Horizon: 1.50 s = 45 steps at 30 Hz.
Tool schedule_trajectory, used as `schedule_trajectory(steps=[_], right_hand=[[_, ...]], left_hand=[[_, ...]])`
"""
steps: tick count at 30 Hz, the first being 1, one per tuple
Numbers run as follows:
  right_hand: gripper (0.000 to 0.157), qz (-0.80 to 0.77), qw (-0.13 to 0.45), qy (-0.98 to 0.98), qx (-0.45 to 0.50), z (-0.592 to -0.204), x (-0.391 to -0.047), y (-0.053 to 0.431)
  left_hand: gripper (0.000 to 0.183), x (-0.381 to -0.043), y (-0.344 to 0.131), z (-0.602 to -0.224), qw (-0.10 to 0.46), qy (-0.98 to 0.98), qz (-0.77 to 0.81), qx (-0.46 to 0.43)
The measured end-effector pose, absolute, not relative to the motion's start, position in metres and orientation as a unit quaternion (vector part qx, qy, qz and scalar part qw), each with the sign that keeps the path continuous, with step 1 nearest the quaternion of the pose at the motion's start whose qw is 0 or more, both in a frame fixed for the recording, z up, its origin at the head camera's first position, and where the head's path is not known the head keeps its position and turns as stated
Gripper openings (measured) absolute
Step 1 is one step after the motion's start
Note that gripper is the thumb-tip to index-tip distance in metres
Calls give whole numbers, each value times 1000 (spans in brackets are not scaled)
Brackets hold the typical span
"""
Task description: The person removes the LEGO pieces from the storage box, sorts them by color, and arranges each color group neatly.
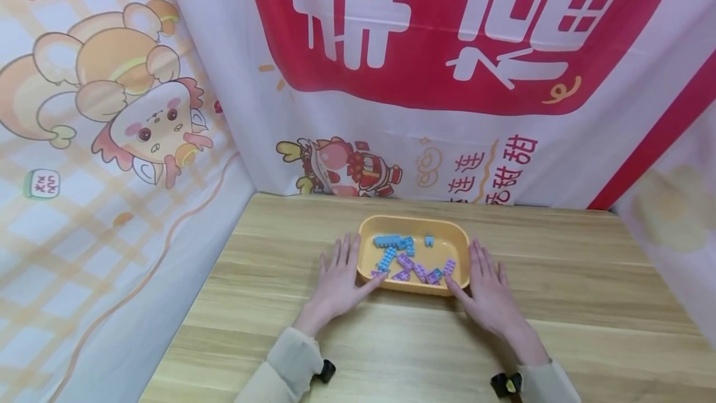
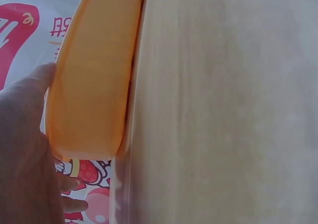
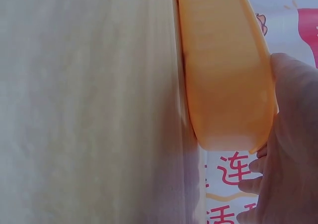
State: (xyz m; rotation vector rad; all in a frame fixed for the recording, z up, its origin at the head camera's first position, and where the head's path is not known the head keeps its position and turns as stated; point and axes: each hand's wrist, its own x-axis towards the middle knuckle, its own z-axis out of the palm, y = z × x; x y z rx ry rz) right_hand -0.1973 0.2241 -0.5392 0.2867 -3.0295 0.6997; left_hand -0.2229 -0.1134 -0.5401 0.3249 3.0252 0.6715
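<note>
A shallow yellow-orange plastic basket (image 1: 413, 288) lies on the wooden table, with several small blue toy bricks (image 1: 387, 259) and purple toy bricks (image 1: 420, 272) loose inside. My left hand (image 1: 338, 282) rests against its left end, fingers straight along the outside and thumb at the near rim. At the opposite end, my right hand (image 1: 492, 291) mirrors this, its thumb at the near right corner of the rim. Both wrist views show the basket's outer wall (image 2: 97, 80) close up, with a thumb at the upper edge; the bricks are hidden there.
The wooden table (image 1: 403, 347) reaches back to a printed cloth (image 1: 347, 104) hanging behind it. Another patterned cloth (image 1: 112, 229) hangs along the left side. Dark straps (image 1: 324, 370) sit on the wrists, by the light sleeves.
</note>
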Motion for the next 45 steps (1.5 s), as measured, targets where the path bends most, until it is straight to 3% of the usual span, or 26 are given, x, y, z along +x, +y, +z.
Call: schedule_trajectory(steps=[23,35,45], right_hand=[[102,220,26,-968,121,-527,-190,218],[83,193,108,-941,257,-509,-222,160],[69,171,140,-934,282,-513,-237,131]], left_hand=[[120,-201,-118,-539,18,975,204,85],[119,-202,-116,-539,17,974,210,87],[118,-200,-116,-536,9,972,217,84]])
